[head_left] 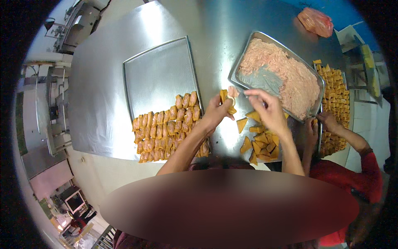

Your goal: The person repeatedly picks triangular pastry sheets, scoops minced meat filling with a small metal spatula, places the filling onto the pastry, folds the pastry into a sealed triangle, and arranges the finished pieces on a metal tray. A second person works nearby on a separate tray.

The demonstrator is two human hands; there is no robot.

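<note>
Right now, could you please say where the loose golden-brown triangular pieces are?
In the head view, the golden-brown triangular pieces lie right of centre on the shiny metal table, below the metal pan of pale pink paste, near the right hand.

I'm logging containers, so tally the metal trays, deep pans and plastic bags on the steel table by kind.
Shallow trays: 2 (left tray, right tray)
Deep pan with pink filling: 1
Plastic bag: 1
Total: 4
</note>
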